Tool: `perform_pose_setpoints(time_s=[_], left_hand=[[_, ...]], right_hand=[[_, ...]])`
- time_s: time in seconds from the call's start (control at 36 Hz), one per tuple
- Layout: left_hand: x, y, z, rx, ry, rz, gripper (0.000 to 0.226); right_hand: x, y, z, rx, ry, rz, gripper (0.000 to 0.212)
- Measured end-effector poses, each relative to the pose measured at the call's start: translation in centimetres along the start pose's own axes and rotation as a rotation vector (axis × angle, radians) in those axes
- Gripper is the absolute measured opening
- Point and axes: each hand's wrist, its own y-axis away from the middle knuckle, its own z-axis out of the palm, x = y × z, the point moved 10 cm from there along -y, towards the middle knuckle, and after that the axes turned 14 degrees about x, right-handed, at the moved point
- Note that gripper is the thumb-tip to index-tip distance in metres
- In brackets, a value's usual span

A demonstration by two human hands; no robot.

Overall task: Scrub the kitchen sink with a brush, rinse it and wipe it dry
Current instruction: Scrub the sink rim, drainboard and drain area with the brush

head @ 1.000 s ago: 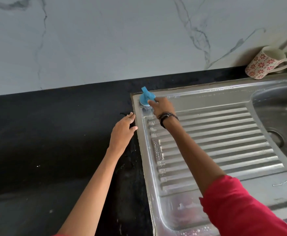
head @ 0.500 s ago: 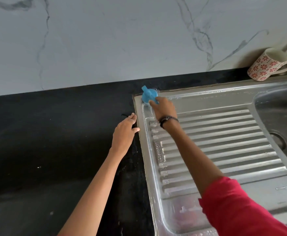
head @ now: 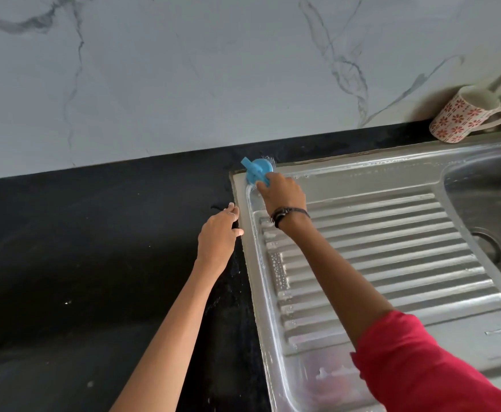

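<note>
Scrubbing is the step in hand, by the look of it; the right hand (head: 283, 193) is curled round the blue brush (head: 258, 171) and holds it at the far left corner of the sink (head: 362, 176), where the steel rim meets the black counter (head: 94, 248); white bristles splay out past the blue back of it. The left hand (head: 218, 236) lies on the counter just beside the rim, fingers straight and holding nothing, thumb touching the steel edge. Suds sit along the ridges of the drainboard (head: 377, 257), and the basin (head: 490, 203) lies well to the right.

To do this corner well, I would say, keep the bristles pressed into the seam and work in short circles; the tight bend likely traps grime. Then follow each groove lengthwise toward the basin, so the foam drains that way; leaning on the left hand should steady the reach. A flowered mug (head: 463, 117) stands by the wall at the far right.
</note>
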Motion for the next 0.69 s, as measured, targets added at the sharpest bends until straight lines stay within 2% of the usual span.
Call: perform_pose_setpoints(time_s=[0.17,0.33,0.47,0.58,0.69], left_hand=[[0.0,0.0,0.2,0.002,-0.036,-0.015,0.051],[1.1,0.0,-0.2,-0.024,-0.148,0.062,0.051],[1.5,-0.4,-0.8,-0.071,-0.23,0.118,0.056],[2.8,-0.1,-0.7,-0.019,-0.276,0.191,0.053],[5.8,0.7,0.3,-0.002,-0.264,0.307,0.06]], right_hand=[[-1.5,2.6,1.1,-0.033,0.125,-0.177,0.031],[1.4,-0.5,-1.2,-0.017,0.1,-0.132,0.032],[7.4,-2.0,-4.6,0.06,0.13,0.037,0.035],[12.1,-2.7,-7.2,0.131,0.109,0.25,0.036],[10.8,-3.2,-5.9,0.063,-0.014,0.302,0.038]])
